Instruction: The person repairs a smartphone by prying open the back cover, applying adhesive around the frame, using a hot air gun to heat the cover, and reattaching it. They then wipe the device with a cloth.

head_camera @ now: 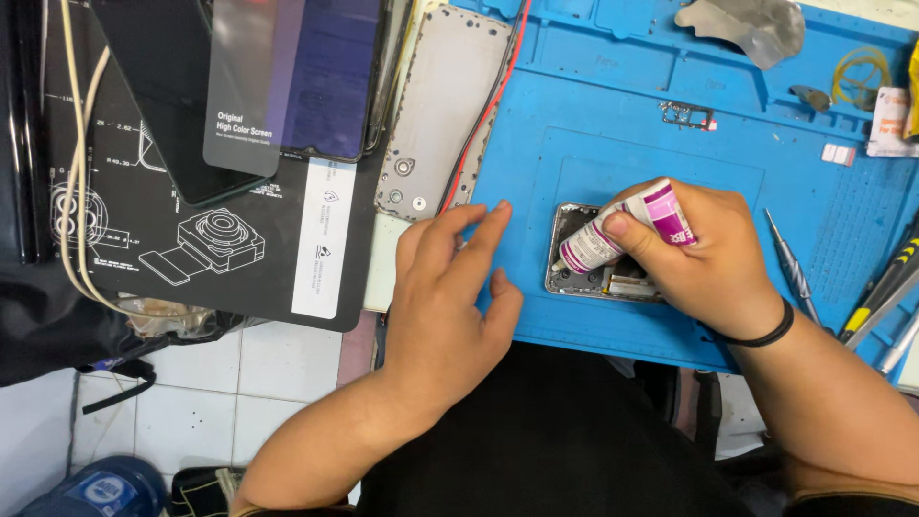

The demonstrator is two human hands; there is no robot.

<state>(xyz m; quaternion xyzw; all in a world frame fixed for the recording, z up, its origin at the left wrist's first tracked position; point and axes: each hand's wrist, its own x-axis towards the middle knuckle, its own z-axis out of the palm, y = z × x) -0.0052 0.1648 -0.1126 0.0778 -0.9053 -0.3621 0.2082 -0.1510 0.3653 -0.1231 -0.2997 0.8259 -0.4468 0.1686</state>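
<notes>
Under right hand (704,254): opened phone body (584,273), mostly covered, lying on blue mat (613,124). Right fingers wrapped around small purple-white glue tube (622,228), tube tilted, nozzle pointing down-left, tip at phone's left edge. Black band on right wrist. Left hand (450,306) flat on mat, fingers spread loosely, holding nothing, fingertips just left of phone. Beyond left fingertips: grey phone frame (442,105), red wire (488,105) alongside. Right of right hand: metal tweezers (790,263). Far left: dark screen panel (297,77).
</notes>
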